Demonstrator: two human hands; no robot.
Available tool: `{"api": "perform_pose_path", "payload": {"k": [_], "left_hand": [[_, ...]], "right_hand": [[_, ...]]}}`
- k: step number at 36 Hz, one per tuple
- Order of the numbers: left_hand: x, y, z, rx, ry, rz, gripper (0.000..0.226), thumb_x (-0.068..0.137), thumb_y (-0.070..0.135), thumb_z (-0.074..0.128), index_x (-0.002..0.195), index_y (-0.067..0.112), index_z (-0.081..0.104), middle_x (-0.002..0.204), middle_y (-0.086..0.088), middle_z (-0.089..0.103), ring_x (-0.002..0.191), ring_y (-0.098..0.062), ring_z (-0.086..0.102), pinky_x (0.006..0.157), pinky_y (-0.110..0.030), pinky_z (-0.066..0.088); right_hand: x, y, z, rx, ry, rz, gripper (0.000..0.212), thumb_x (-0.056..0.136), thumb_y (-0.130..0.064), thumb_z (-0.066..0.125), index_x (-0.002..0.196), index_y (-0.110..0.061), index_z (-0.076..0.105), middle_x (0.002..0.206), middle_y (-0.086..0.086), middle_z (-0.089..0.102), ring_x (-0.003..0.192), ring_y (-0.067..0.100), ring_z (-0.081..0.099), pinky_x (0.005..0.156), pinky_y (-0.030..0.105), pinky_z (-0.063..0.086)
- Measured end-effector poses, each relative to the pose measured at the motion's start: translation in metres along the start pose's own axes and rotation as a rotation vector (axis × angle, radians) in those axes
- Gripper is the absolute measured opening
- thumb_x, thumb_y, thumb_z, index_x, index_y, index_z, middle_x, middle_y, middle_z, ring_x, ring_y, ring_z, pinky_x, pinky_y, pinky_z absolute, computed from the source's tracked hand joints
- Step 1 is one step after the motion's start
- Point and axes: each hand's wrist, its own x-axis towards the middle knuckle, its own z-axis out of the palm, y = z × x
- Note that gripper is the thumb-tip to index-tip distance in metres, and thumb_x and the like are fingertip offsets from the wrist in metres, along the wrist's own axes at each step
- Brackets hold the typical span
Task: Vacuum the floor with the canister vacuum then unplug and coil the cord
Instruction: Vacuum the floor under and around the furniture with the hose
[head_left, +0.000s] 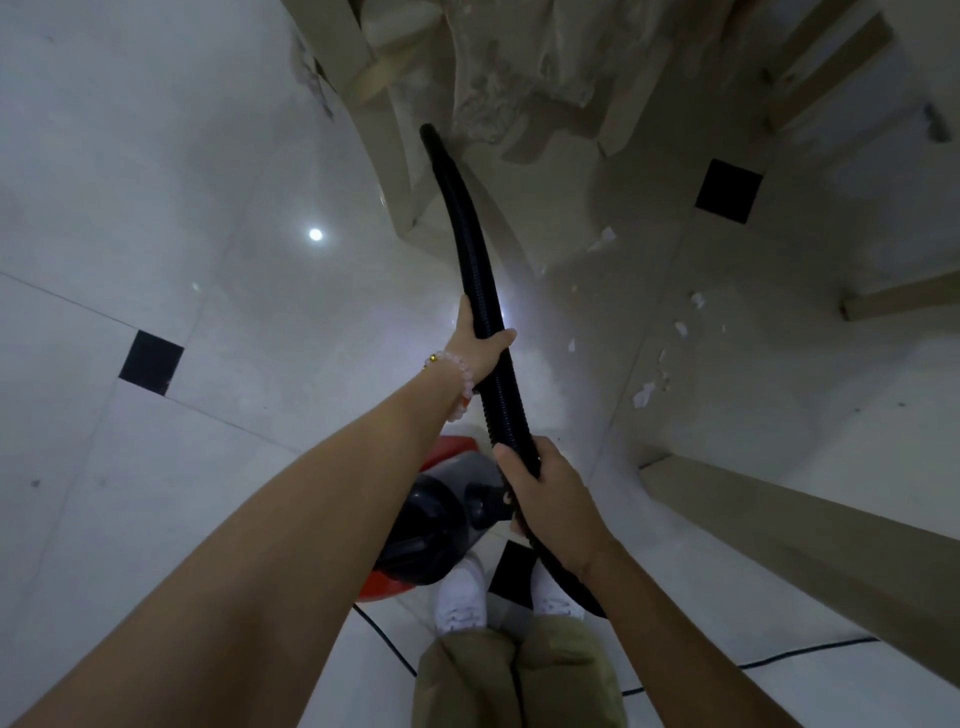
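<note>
Fingers and thumb of the left hand (480, 345) curl round the black ribbed flexible hose (467, 234) partway up, and the right hand (553, 493) wraps it lower down. I judge this double hold steadies the limp hose and aims its tip at the floor by the pale wooden furniture legs (384, 145). The red and grey canister vacuum (441, 519) sits by the feet, its thin black cord (779, 659) trailing over the white tiled floor (156, 208); white paper scraps (644, 394) lie to the right, not yet picked up.

Black ribbed hose (470, 244), red-and-grey vacuum (441, 519), black cord (387, 642), white floor (156, 182) with black square insets, white shoes (460, 597), pink bead bracelet (462, 382).
</note>
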Motion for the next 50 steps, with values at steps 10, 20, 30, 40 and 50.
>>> {"api": "perform_pose_path", "payload": {"k": [10, 20, 30, 40, 50], "left_hand": [[0.001, -0.006, 0.042, -0.088, -0.149, 0.009, 0.083, 0.091, 0.015, 0.059, 0.148, 0.044, 0.006, 0.103, -0.004, 0.055, 0.074, -0.024, 0.061, 0.081, -0.046, 0.057], [-0.002, 0.004, 0.048, 0.002, -0.25, 0.014, 0.08, 0.093, 0.013, 0.055, 0.148, 0.045, 0.005, 0.107, 0.007, 0.049, 0.074, -0.018, 0.058, 0.073, -0.036, 0.057], [-0.014, -0.012, 0.034, -0.007, -0.214, -0.03, 0.063, 0.095, 0.009, 0.049, 0.142, 0.041, 0.022, 0.11, -0.004, 0.047, 0.075, -0.02, 0.058, 0.065, -0.033, 0.058], [-0.044, -0.041, 0.035, -0.08, -0.156, -0.051, 0.067, 0.095, 0.011, 0.049, 0.146, 0.038, 0.016, 0.096, -0.003, 0.047, 0.073, -0.019, 0.056, 0.056, -0.027, 0.054], [-0.093, -0.048, 0.043, -0.083, -0.184, -0.015, 0.068, 0.094, 0.008, 0.05, 0.147, 0.032, 0.015, 0.091, -0.003, 0.047, 0.069, -0.019, 0.057, 0.058, -0.028, 0.054]], "right_hand": [[-0.01, 0.01, -0.012, 0.228, 0.061, 0.066, 0.019, 0.095, -0.038, 0.051, 0.096, -0.02, 0.053, 0.07, 0.003, 0.056, 0.052, 0.013, 0.051, 0.051, 0.026, 0.045], [-0.013, 0.007, -0.014, 0.258, 0.068, 0.074, 0.021, 0.096, -0.036, 0.05, 0.101, -0.017, 0.053, 0.073, 0.002, 0.054, 0.049, 0.011, 0.05, 0.052, 0.024, 0.047], [-0.019, 0.007, -0.012, 0.235, -0.016, 0.075, 0.022, 0.092, -0.031, 0.058, 0.112, -0.033, 0.051, 0.089, 0.004, 0.065, 0.059, 0.013, 0.059, 0.063, 0.029, 0.053], [-0.037, 0.015, -0.012, 0.047, -0.061, 0.094, 0.023, 0.088, -0.034, 0.061, 0.107, -0.028, 0.049, 0.09, 0.0, 0.064, 0.069, 0.016, 0.06, 0.069, 0.032, 0.051], [-0.073, 0.013, -0.013, 0.028, 0.019, 0.096, 0.036, 0.088, -0.038, 0.063, 0.116, -0.018, 0.052, 0.09, 0.001, 0.065, 0.075, 0.018, 0.062, 0.068, 0.031, 0.05]]}}
